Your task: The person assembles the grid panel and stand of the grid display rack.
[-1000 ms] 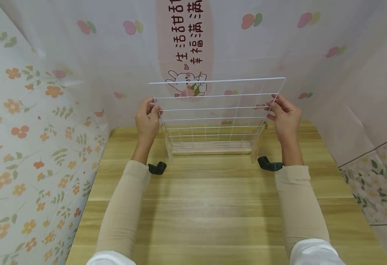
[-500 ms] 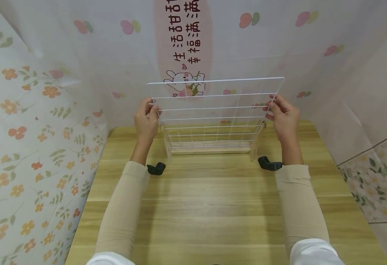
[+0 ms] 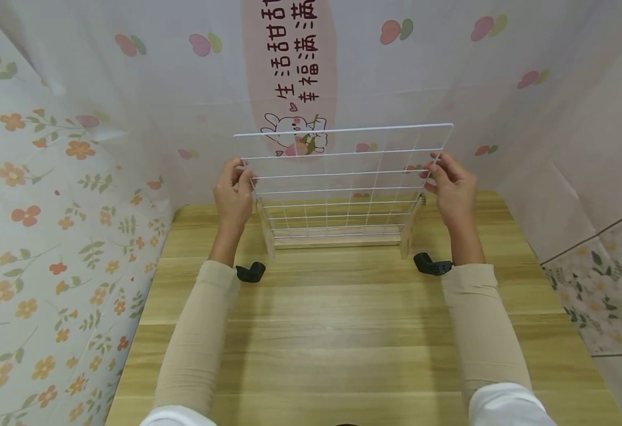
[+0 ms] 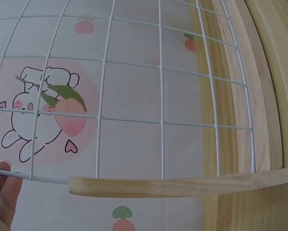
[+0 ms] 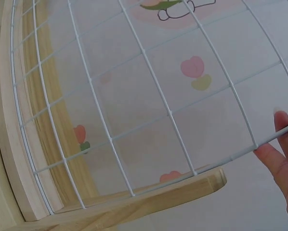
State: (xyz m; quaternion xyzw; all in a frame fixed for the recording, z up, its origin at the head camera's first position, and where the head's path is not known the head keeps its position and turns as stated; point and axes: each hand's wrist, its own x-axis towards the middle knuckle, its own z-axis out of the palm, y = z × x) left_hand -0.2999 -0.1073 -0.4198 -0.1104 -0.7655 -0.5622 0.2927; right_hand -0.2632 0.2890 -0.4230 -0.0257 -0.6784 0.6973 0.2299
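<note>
A white wire grid panel (image 3: pixel 343 129) stands upright, its lower part between the two side pieces of a pale wooden stand (image 3: pixel 337 241). My left hand (image 3: pixel 233 198) pinches the panel's left edge wire above the stand. On the opposite edge, my right hand (image 3: pixel 456 192) holds the wire between thumb and fingers at about the same height. In the left wrist view, the panel's edge runs along a wooden side piece (image 4: pixel 182 187), with the fingertips (image 4: pixel 9 192) beyond its rounded end. The right wrist view has the matching side piece (image 5: pixel 177 196) and my thumb (image 5: pixel 274 161) against the wire.
The stand sits toward the back of a wood-grain table (image 3: pixel 332 331). Behind it hangs a white printed cloth (image 3: pixel 375 77), and a floral cloth (image 3: pixel 77 236) covers the left side. Small black angled pieces (image 3: pixel 250 272) show beside both wrists.
The head view has shifted slightly, so the whole scene sits a little further left. Both hands keep the same hold on the grid panel, which stays in the stand.
</note>
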